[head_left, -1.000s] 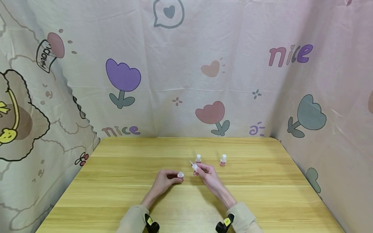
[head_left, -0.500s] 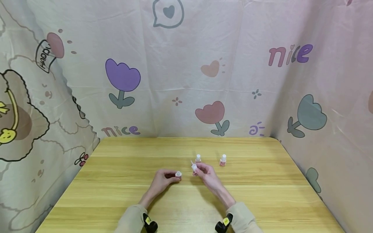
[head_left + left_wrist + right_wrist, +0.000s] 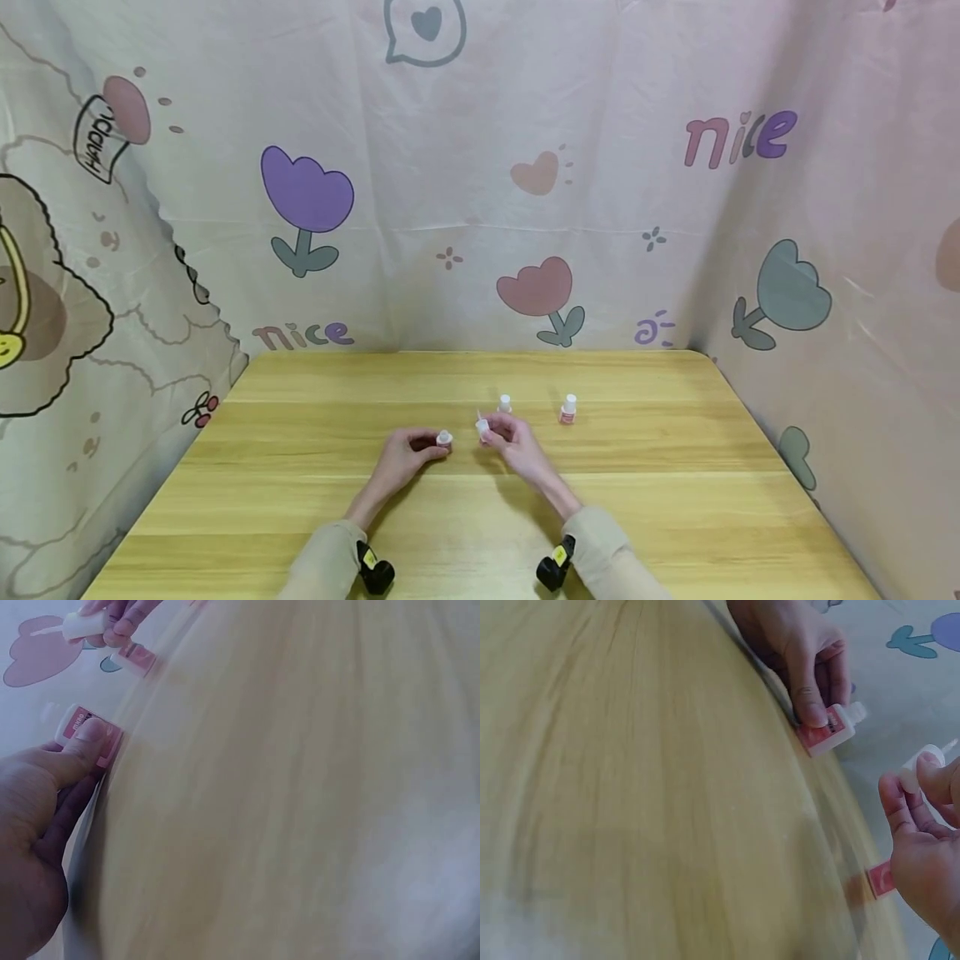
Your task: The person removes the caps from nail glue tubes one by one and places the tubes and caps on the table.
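My left hand (image 3: pixel 399 460) grips a small white bottle with a pink-red label (image 3: pixel 445 442) between thumb and fingers, upright on or just above the table. Its cap is off, and a narrow pale neck shows on top in the right wrist view. My right hand (image 3: pixel 523 450) pinches a white cap (image 3: pixel 482 430) with a thin pale applicator stick pointing up from it. The cap is a short way right of the bottle, apart from it. Whether the stick ends in a brush is too small to tell.
Two similar capped bottles stand on the wooden table (image 3: pixel 300 492): one bottle (image 3: pixel 505 402) just behind my right hand, partly hidden by it, and another bottle (image 3: pixel 568 410) farther right. A printed curtain (image 3: pixel 420 167) hangs behind the table.
Both hands have drifted slightly left, the left with the bottle and the right with the cap. The applicator stick has turned from leaning left to nearly upright. The head view has shifted a little.
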Demonstrator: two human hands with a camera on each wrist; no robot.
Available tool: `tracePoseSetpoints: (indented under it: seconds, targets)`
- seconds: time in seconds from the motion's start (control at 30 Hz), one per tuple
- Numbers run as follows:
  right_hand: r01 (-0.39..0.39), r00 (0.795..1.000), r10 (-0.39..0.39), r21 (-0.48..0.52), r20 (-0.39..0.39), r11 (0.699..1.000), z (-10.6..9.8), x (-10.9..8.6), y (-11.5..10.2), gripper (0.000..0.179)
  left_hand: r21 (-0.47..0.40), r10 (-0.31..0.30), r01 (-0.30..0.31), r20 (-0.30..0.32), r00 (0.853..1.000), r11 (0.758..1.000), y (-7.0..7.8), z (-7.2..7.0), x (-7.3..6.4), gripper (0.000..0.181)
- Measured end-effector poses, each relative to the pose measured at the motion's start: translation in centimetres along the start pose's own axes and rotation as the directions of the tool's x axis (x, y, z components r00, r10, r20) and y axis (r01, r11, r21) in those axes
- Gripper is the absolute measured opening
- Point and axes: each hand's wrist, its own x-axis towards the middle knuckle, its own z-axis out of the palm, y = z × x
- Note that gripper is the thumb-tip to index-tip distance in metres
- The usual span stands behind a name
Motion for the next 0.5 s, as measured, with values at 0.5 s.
tracePoseSetpoints:
  seconds: [0.5]
  targets:
    - [0.087, 0.996, -0.092, -0.195, -0.013, 0.977, 2.3, 3.3, 1.1, 0.031, 0.016, 0.058, -0.058, -0.024, 0.998, 0.998, -0.6, -1.6, 1.3, 0.022]
